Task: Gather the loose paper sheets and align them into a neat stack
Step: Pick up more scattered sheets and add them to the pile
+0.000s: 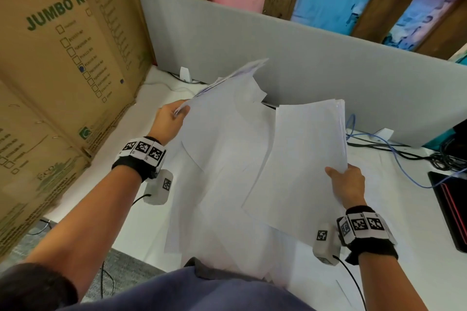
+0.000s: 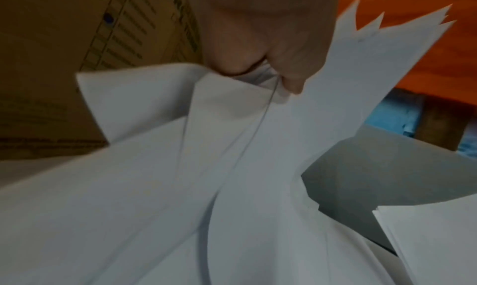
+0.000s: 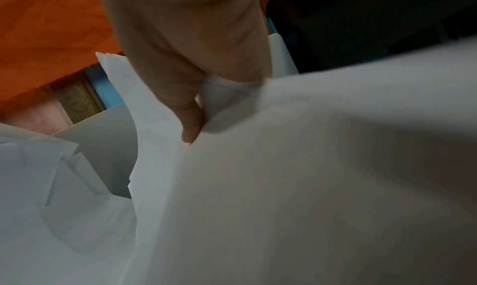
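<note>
Head view: my left hand point(image 1: 169, 115) is pinching the edge of a fanned, uneven bunch of white sheets point(image 1: 222, 149) — corners splaying at different angles, lower ends drooping toward my body. My right hand point(image 1: 350, 184) is gripping a tidier stack point(image 1: 300, 159), thumb on top, and this stack is overlapping the bunch. Both bundles are hanging above the white desk point(image 1: 394, 199). Left wrist view is showing my fingers point(image 2: 289, 65) curled round several sheets — grey partition point(image 1: 303, 53) and cardboard boxes point(image 1: 70, 58) are standing behind.
</note>
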A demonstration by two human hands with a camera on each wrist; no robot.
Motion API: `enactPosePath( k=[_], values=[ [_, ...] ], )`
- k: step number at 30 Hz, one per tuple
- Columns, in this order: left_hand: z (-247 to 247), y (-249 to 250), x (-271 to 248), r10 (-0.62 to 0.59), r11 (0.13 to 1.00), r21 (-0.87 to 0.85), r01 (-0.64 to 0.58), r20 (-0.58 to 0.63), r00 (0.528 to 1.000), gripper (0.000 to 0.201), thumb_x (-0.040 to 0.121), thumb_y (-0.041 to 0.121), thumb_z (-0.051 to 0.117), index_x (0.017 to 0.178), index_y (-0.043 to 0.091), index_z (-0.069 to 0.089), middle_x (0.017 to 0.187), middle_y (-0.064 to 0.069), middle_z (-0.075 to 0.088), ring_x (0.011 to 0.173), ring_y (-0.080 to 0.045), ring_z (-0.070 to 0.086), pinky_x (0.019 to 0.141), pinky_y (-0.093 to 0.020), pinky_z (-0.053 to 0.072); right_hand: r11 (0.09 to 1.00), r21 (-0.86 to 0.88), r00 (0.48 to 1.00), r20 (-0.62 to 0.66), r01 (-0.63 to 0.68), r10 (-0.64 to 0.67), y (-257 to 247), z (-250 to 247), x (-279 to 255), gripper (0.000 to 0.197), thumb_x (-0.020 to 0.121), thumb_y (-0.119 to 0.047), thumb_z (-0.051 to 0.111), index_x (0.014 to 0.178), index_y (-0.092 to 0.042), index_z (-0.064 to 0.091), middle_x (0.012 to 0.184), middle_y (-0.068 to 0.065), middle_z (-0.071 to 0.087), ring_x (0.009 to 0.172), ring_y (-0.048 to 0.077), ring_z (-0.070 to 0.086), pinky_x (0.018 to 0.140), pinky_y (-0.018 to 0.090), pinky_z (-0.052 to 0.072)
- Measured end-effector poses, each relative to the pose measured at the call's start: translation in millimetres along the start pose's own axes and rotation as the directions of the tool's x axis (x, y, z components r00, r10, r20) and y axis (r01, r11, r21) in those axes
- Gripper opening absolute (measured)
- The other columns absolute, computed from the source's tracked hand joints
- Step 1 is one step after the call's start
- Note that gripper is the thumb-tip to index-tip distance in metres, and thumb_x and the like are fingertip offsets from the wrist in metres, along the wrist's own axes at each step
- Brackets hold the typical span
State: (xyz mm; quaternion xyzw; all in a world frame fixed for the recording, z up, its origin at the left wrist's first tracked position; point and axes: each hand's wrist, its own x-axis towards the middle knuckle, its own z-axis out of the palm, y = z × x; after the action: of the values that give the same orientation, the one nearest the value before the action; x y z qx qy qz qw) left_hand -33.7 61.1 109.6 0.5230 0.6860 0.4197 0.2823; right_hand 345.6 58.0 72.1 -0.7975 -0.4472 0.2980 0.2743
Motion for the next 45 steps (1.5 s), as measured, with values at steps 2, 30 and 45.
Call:
enactPosePath(
  k=[2,30,45],
  values=[
    [7.0,-2.3,-1.7,-0.019,1.000,0.000,0.019,-0.059,0.998,0.028,0.097,0.016,0.046,0.098,-0.009,0.058,0.076,-0.022,0.058,0.066,-0.016,0.047,0.067,-0.027,0.038,1.000,0.002,1.000,-0.001,-0.003,0.003,-0.8,-0.4,0.1,0.038,0.087,-0.014,0.063,0.116,0.010,0.057,0.116,0.029,0.060,0.107,0.042,0.056,0.090,0.040,0.045],
    [-42.1,56.6,26.0,0.032,0.983,-0.164,-0.088,-0.317,0.948,0.035,0.093,0.018,0.053,0.115,-0.009,0.046,0.106,-0.010,0.054,0.089,-0.011,0.054,0.069,-0.016,0.044,1.000,-0.008,1.000,0.003,-0.021,0.021,-5.0,-2.5,3.9,0.039,0.088,-0.014,0.062,0.118,0.010,0.055,0.118,0.029,0.059,0.108,0.042,0.056,0.088,0.040,0.044],
    [-11.6,62.6,25.0,-0.218,0.752,-0.660,0.002,-0.245,0.945,0.041,0.090,0.014,0.058,0.124,0.004,0.037,0.105,0.004,0.056,0.089,-0.004,0.058,0.070,-0.015,0.051,0.987,0.138,0.994,-0.056,-0.082,0.090,7.7,-31.2,11.1,0.042,0.088,-0.016,0.061,0.122,0.008,0.052,0.117,0.027,0.059,0.105,0.041,0.057,0.089,0.041,0.045]
  ],
)
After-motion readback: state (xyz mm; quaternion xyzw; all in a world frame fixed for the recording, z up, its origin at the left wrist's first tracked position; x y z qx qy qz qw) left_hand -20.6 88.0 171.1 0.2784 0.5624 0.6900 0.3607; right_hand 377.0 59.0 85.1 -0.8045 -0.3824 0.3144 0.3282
